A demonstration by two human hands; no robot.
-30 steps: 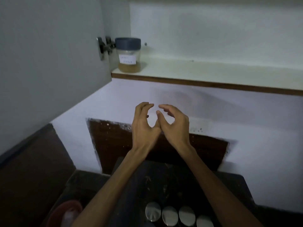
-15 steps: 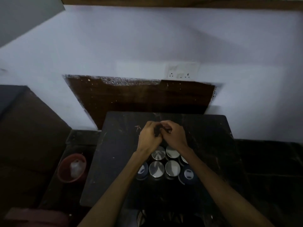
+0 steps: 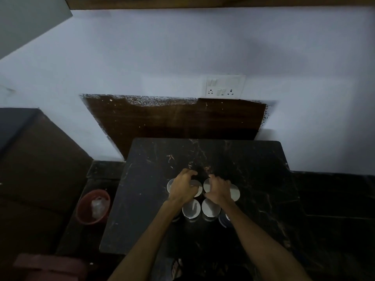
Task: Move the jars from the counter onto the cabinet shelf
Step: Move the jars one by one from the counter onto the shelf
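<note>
I am seeing left hand and right hand hovering over the jars mid-worktop, fingers curling; grip I cannot tell.

The jars stand packed lid to lid in a tight cluster near the middle of the dark counter, leaving hardly any gap between them for fingers. Bare counter lies open behind the cluster up to the wall, and to both sides. A red bucket sits off the counter's left edge.
</note>
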